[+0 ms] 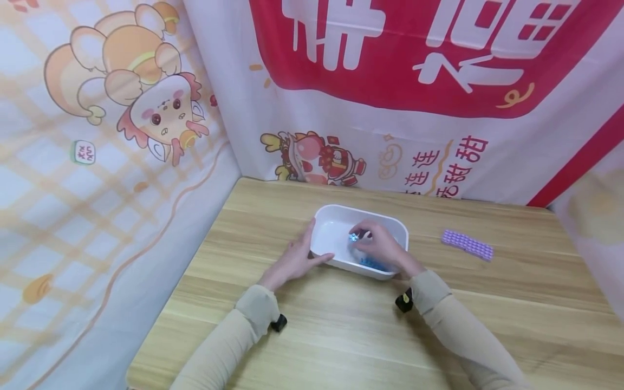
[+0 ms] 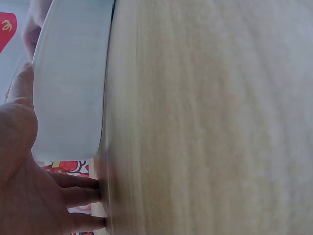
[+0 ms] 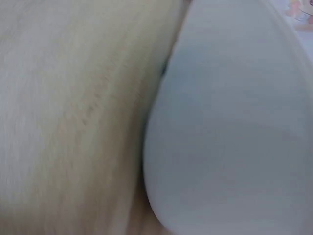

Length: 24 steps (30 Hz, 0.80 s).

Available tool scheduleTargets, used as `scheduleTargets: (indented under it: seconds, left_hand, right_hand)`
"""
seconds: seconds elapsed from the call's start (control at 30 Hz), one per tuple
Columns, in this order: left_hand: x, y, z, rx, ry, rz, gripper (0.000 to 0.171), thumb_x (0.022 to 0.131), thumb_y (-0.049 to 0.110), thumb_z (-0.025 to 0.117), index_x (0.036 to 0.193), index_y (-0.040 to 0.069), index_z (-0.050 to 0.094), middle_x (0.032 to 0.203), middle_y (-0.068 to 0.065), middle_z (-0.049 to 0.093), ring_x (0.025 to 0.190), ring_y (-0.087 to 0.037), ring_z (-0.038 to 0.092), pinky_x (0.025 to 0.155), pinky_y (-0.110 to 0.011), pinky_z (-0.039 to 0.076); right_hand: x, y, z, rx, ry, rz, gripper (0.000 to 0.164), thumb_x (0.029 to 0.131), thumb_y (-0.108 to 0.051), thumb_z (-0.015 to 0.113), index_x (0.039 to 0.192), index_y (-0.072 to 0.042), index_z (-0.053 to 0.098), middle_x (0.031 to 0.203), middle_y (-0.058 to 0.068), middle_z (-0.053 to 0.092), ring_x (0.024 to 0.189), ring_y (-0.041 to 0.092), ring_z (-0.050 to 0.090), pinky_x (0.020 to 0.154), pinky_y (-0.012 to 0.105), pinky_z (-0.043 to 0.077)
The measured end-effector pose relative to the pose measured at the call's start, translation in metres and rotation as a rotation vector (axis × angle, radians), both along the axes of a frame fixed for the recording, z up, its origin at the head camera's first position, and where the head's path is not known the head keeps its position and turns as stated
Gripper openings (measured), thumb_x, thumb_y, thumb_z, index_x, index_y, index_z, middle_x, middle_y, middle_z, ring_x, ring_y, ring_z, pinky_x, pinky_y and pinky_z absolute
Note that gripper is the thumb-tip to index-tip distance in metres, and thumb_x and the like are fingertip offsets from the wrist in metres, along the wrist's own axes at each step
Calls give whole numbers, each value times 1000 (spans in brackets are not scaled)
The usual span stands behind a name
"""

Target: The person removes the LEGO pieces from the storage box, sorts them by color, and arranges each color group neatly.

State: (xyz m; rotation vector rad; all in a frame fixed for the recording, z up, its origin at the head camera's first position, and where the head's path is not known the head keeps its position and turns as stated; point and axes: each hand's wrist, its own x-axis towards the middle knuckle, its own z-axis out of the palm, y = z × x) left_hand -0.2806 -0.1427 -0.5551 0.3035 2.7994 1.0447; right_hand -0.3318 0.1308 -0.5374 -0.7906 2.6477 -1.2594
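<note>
A white rectangular plastic box (image 1: pixel 336 264) stands on the wooden table. My left hand (image 1: pixel 296 262) spans its near left corner, thumb along the front wall and fingers by the left end. In the left wrist view those fingers (image 2: pixel 80 197) are fairly straight, with their tips at the tabletop. Inside the box, my right hand (image 1: pixel 382 246) pinches a small light-blue, knobbly piece (image 1: pixel 353 237) between thumb and fingers. Below that hand, blue pieces (image 1: pixel 372 264) lie on the box floor, partly hidden by it. Only the box's outer wall (image 3: pixel 230 127) and the table show in the right wrist view.
A purple bumpy strip (image 1: pixel 467 245) lies on the table to the right of the box. Printed cloth (image 1: pixel 312 108) hangs behind the table's back edge, and a patterned sheet (image 1: pixel 122 216) drapes along the left side.
</note>
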Motion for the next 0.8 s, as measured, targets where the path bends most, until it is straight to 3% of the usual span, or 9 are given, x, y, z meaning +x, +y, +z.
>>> scheduleTargets:
  seconds: [0.23,0.6,0.8]
  left_hand:
    - [0,0,-1,-2,1,2,118,100,68,70,179,20,-4,185,-14,18,168,-42,30,139,-70,12]
    - [2,-1,1,3,0,1,121,98,70,70,178,20,-5,185,-16,17,167,-45,30,139,-70,12]
    - [2,0,2,5,-16,0,121,98,73,68,177,28,-11,186,-14,14,169,-43,27,139,-69,11]
  right_hand:
    - [7,27,12,-31,74,-53,32,96,-3,81,127,1,75,120,18,78,113,36,72,104,60,61]
    - [21,75,16,-71,101,-208,37,98,-2,77,135,2,72,131,26,74,122,44,68,110,65,56]
    - [29,106,15,-68,107,-278,38,100,-5,77,137,3,70,132,26,74,123,42,66,109,58,54]
